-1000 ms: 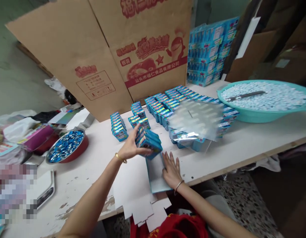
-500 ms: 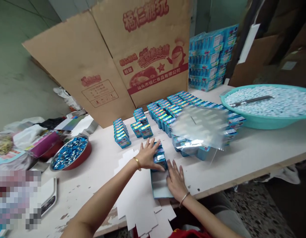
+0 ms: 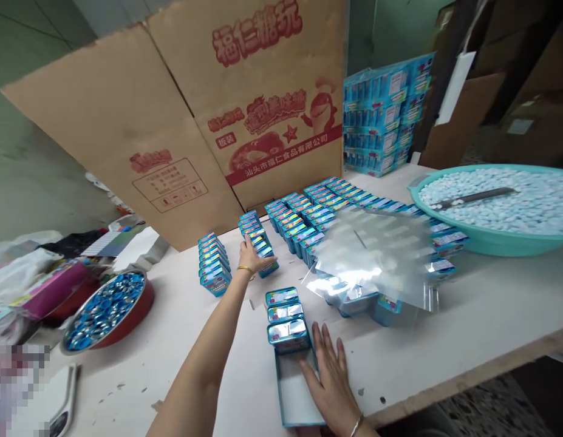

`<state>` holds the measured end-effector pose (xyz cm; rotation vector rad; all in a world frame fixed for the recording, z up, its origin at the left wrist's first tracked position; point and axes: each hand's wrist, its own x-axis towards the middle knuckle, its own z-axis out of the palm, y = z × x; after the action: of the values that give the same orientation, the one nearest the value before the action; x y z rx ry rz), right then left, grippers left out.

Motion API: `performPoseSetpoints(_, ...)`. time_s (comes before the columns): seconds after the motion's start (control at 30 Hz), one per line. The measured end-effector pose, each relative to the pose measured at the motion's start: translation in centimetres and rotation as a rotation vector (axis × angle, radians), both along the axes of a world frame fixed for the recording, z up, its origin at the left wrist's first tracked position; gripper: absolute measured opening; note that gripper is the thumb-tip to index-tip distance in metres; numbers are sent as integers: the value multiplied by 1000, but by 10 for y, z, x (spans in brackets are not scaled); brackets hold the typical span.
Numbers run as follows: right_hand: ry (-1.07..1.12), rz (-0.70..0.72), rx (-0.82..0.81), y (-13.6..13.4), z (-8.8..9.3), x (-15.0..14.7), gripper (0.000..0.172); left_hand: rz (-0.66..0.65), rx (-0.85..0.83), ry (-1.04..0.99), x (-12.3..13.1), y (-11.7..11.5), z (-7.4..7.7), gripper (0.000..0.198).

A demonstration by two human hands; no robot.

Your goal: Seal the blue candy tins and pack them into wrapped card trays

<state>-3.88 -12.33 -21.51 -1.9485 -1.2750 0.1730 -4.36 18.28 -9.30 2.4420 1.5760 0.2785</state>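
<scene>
My left hand (image 3: 255, 254) is out toward the far side of the white work table (image 3: 486, 309), in among the rows of small blue tins (image 3: 267, 265), with a gold bangle (image 3: 245, 269) on its wrist. It presses against the tins, but I can't tell from this view whether it has closed on one or only rests there. My right hand (image 3: 330, 385) lies open and flat on the table, fingers spread and holding nothing, just right of the pale blue open tray (image 3: 294, 388). Three tins (image 3: 285, 312) sit in a line on the table, the nearest touching the far end of the tray. A sheet of clear plastic film (image 3: 367, 258) lies over the tins to the right. Further right stands a teal basin (image 3: 502, 243) heaped with pale blue sweets (image 3: 500, 206), a metal scoop (image 3: 477, 197) lying on them. To the left sits a red bowl (image 3: 139, 312) of blue-wrapped sweets (image 3: 105, 309). On the far side, a tall printed cardboard sheet (image 3: 172, 103) stands upright beside shrink-wrapped stacks of blue boxes (image 3: 381, 115).
</scene>
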Motion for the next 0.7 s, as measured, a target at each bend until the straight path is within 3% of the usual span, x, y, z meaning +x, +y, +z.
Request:
performPoseSetpoints(0.13,-6,5,-9,-1,3,1,73,3,-5,154,11,-6,5,130)
performPoseSetpoints(0.33,-10,17,-4,-2,6,2,75,-99,-57,274,9,0,18,130)
performPoseSetpoints(0.53,-20,27,-1,-1,2,1,75,-81,27,289,8,-9,21,108)
performPoseSetpoints(0.7,2,28,-22,2,-1,2,69,-81,29,223,7,-15,26,100)
